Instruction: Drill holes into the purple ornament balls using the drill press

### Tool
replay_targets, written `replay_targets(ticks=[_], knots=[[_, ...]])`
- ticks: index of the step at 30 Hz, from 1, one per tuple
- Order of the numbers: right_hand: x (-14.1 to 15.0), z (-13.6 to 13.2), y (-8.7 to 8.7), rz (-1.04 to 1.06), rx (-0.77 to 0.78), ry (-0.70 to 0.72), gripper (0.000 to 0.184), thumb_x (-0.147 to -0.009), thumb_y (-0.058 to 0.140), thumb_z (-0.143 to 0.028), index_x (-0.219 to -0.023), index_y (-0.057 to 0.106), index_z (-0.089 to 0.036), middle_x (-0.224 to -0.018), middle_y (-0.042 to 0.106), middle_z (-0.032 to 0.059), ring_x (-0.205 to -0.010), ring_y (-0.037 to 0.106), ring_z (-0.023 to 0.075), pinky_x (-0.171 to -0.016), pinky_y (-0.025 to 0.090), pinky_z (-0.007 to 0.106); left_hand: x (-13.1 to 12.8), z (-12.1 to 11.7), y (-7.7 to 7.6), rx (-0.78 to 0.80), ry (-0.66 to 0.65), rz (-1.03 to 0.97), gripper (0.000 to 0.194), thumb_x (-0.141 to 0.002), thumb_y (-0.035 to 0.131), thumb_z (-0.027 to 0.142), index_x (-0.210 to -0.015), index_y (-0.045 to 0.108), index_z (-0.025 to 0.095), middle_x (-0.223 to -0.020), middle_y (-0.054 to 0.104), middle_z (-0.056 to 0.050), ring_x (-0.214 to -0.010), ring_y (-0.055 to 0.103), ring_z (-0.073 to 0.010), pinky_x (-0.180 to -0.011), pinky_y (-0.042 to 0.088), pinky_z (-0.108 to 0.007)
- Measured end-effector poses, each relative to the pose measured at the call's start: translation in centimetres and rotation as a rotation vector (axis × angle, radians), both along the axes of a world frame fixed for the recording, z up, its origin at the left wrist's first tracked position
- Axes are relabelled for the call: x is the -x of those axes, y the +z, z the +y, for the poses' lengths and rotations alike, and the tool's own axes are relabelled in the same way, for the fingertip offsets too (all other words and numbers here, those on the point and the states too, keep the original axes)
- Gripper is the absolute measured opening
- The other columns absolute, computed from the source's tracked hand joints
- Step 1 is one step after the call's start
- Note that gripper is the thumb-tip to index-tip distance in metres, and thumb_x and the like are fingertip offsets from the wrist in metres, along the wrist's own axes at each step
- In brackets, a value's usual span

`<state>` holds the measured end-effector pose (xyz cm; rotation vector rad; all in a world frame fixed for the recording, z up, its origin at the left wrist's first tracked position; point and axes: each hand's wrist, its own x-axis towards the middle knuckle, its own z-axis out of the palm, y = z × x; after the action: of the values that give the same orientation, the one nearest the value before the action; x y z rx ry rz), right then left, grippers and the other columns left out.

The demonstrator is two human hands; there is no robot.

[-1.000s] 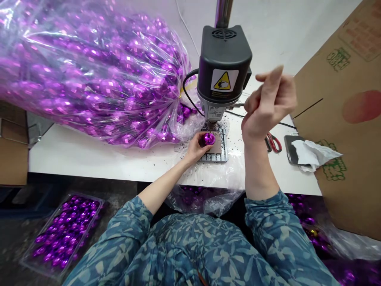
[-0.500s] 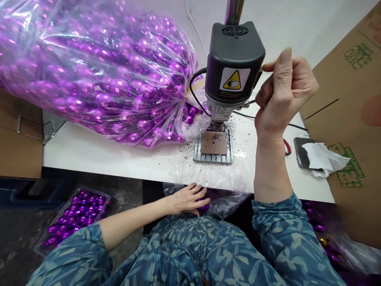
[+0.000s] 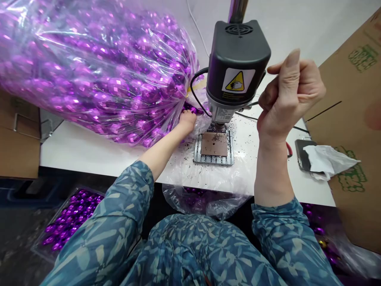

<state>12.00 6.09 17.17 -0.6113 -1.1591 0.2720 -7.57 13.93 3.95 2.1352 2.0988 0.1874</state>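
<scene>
My left hand (image 3: 188, 120) reaches to the gathered mouth of a big clear plastic bag (image 3: 125, 75) full of shiny purple balls. Its fingers are hidden among the plastic and the balls. My right hand (image 3: 290, 93) is raised in a closed fist, thumb up, beside the motor housing of a small bench drill press (image 3: 238, 59). Whatever the fist holds is hidden behind the fingers. Under the chuck, a brown square plate (image 3: 214, 147) with a small hole lies on the slotted metal base (image 3: 212, 159). Dark shavings are scattered around it.
Clear plastic sheeting (image 3: 205, 204) hangs from the front edge of the white table (image 3: 98, 153), with purple balls in it. A tray of purple balls (image 3: 70, 216) sits low at left. At right are a phone (image 3: 302, 155), white tissue (image 3: 323, 159) and a cardboard box (image 3: 354, 131).
My left hand has left the purple ball at the plastic on the table's front edge and moved up and forward to the bag's mouth. My right hand stays beside the drill press.
</scene>
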Motion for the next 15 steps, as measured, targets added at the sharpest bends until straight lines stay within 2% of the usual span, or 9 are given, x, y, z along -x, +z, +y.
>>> replay_targets(ticks=[3,6,8,11,13,15], knots=[[0.2,-0.3,0.2,0.011,-0.037,0.017,0.062,-0.086,0.060,-0.080,-0.070,0.056,-0.020,-0.049,0.024,-0.0085,-0.037,0.022,0.0027,-0.040,0.020,0.025,1.4,-0.7,-0.3,-0.152,-0.005,-0.225,0.049,-0.085,0.074,0.004,-0.133,0.069,0.016,-0.143,0.066,-0.022,-0.138,0.062,-0.0404,-0.118,0.051,-0.059],[0.3,-0.5,0.4,0.023,-0.050,0.039,0.061,-0.085,0.062,-0.079,-0.070,0.058,-0.020,-0.048,0.026,-0.0088,-0.036,0.021,0.0030,-0.038,0.019,0.026,2.9,-3.2,0.0,-0.327,-0.045,-0.720,0.052,-0.086,0.080,0.018,-0.136,0.066,0.020,-0.136,0.071,-0.014,-0.129,0.067,-0.0331,-0.116,0.054,-0.053],[0.3,-0.5,0.4,0.036,-0.056,0.049,0.061,-0.083,0.064,-0.079,-0.070,0.060,-0.021,-0.047,0.027,-0.0087,-0.036,0.022,0.0037,-0.038,0.018,0.027,3.4,-5.5,0.2,-0.263,-0.041,-1.083,0.048,-0.089,0.079,0.026,-0.135,0.066,0.020,-0.129,0.074,-0.013,-0.120,0.072,-0.0281,-0.110,0.060,-0.049],[0.3,-0.5,0.4,0.030,-0.048,0.023,0.062,-0.083,0.062,-0.081,-0.070,0.059,-0.021,-0.047,0.027,-0.0082,-0.036,0.023,0.0046,-0.039,0.019,0.028,3.1,-8.8,0.0,-0.012,0.001,-1.521,0.038,-0.093,0.076,0.033,-0.127,0.069,0.019,-0.125,0.077,-0.012,-0.112,0.075,-0.0238,-0.103,0.065,-0.045],[0.4,-0.6,0.4,0.009,-0.026,-0.020,0.064,-0.083,0.057,-0.083,-0.070,0.057,-0.021,-0.048,0.027,-0.0078,-0.037,0.024,0.0045,-0.041,0.020,0.027,2.5,-10.4,-0.9,0.116,0.034,-1.683,0.034,-0.095,0.075,0.039,-0.122,0.070,0.019,-0.125,0.078,-0.012,-0.114,0.076,-0.0236,-0.102,0.066,-0.044],[0.4,-0.6,0.4,-0.020,0.010,-0.065,0.066,-0.083,0.051,-0.086,-0.071,0.055,-0.021,-0.048,0.025,-0.0076,-0.038,0.023,0.0043,-0.043,0.020,0.027,1.5,-11.3,-2.3,0.163,0.051,-1.726,0.034,-0.096,0.076,0.043,-0.121,0.070,0.020,-0.124,0.079,-0.012,-0.114,0.076,-0.0235,-0.103,0.065,-0.045]])
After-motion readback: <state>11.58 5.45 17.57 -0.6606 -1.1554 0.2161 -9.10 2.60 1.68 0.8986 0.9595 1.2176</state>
